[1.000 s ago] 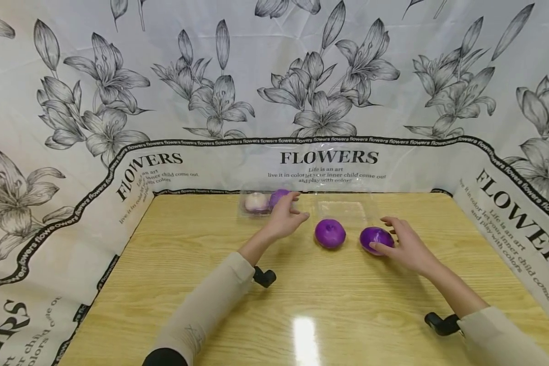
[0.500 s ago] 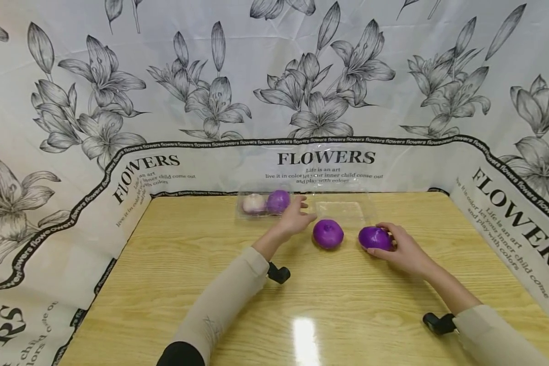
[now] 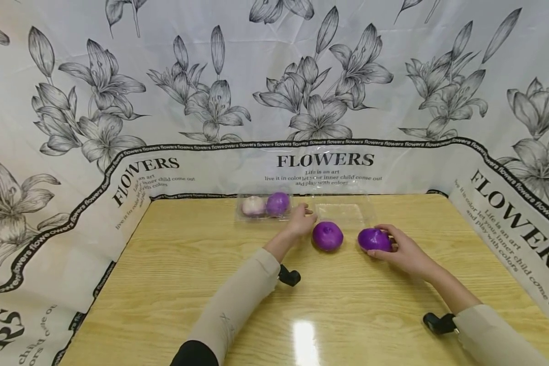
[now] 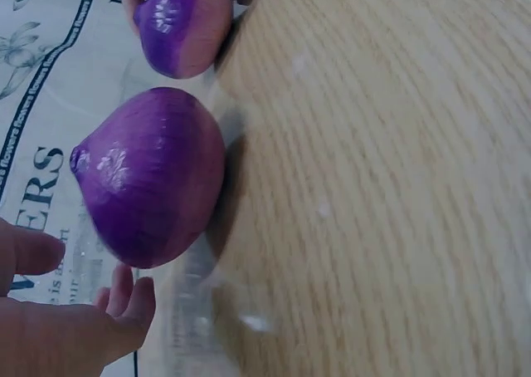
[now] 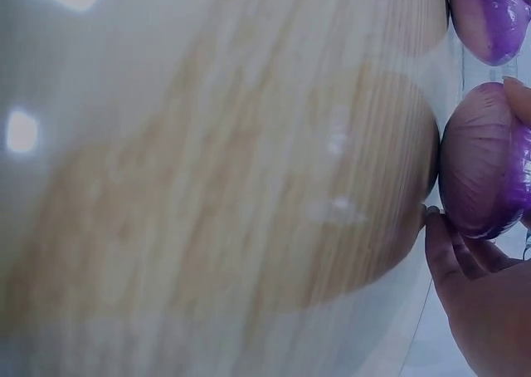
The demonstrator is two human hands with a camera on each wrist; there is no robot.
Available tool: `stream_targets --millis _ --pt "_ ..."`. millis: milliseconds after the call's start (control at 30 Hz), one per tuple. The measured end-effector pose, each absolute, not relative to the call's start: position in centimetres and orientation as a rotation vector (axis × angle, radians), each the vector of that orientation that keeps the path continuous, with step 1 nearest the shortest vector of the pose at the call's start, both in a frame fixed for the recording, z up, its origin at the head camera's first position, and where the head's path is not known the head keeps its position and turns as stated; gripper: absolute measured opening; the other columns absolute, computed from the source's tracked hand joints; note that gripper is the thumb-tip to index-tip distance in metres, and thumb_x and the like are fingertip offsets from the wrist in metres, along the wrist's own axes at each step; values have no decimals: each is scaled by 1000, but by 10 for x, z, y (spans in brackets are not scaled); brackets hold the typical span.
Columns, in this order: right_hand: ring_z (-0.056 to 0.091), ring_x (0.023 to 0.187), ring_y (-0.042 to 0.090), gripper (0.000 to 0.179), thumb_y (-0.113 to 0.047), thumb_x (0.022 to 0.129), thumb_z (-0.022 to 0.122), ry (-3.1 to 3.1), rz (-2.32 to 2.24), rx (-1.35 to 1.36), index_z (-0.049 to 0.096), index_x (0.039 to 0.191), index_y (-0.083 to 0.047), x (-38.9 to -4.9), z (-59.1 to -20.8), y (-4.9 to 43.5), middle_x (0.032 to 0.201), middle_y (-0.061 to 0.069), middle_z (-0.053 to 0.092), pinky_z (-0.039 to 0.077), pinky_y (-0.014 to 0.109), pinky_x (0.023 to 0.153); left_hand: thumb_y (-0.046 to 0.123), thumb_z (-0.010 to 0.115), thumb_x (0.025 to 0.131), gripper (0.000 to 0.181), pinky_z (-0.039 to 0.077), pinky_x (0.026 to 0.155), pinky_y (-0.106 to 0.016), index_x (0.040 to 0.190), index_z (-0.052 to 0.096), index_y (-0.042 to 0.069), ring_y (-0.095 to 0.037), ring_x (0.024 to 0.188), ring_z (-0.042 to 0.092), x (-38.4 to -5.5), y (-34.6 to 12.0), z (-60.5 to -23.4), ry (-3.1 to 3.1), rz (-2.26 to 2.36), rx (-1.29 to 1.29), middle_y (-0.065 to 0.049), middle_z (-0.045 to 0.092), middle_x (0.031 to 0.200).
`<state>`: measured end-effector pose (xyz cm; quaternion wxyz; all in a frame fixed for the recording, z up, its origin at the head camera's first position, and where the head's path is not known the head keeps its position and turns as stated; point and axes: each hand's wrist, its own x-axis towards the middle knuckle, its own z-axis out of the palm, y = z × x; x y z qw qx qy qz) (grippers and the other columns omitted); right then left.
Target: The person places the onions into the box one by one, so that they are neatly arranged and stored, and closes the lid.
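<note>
White flower-printed cloth walls (image 3: 265, 91), glossy wood-grain table (image 3: 160, 274), bright reflected light (image 3: 305, 341)

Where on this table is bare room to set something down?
The table is bare left of the left sleeve out to the flowered cloth, between that sleeve and the right sleeve, and right of the right hand. It's crowded at the back middle, where clear packaging, two loose onions and the left hand sit close together.

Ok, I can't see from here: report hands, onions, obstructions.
Right hand grips one purple onion. Left hand beside another purple onion, not gripping. Nothing visible between those two.
</note>
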<state>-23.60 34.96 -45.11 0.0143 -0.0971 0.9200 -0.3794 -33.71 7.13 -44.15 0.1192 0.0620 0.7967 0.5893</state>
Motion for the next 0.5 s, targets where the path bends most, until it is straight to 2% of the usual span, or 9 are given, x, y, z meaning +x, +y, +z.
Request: stream_targets --millis 200,500 --pt "55 120 50 75 -28 94 77 2843 -1193 -319 37 150 2 -236 -450 350 143 35 45 58 59 94 8 56 101 50 57 93 -35 148 41 -5 -22 102 59 -338 79 -449 2330 1751 112 -13 61 116" --pt "55 121 52 75 -31 93 78 2851 -1180 -310 39 150 0 -236 -451 352 142 35 47 57 60 94 1 60 98 47 58 96 -34 143 47 -4 -27 106 65 -340 83 -452 2173 1940 20 -17 65 118"
